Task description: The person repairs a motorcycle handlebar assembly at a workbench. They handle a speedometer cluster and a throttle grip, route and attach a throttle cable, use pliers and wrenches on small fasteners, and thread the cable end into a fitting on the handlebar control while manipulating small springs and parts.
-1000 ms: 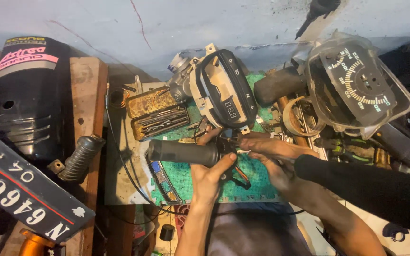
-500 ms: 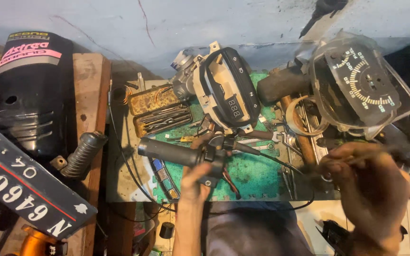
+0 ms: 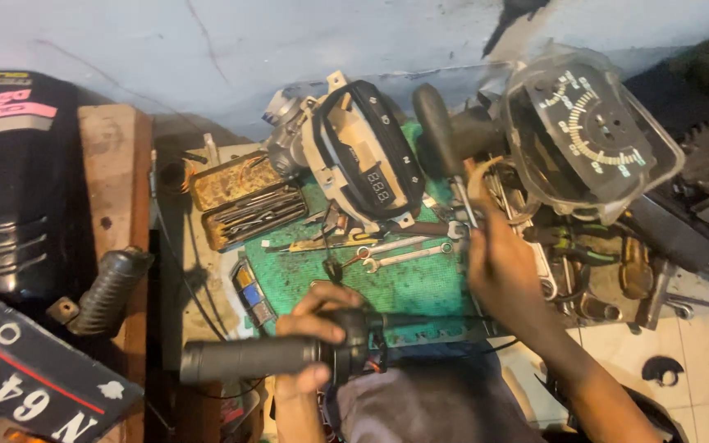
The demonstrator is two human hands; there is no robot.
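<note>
My left hand is wrapped around a black handlebar grip assembly, held level just below the green mat, close to my lap. My right hand is raised over the mat's right edge. It grips the metal shaft of a screwdriver whose black handle points up and away. Two small wrenches lie on the mat between my hands.
A grey instrument housing with a digital display and a clear-faced speedometer cluster stand at the back. An open tin of tool bits sits left of the mat. A black body panel, a number plate and a rubber sleeve crowd the left.
My left hand has drawn the grip assembly down toward me. My right hand let go of it, swung out to the right, then came up holding the screwdriver.
</note>
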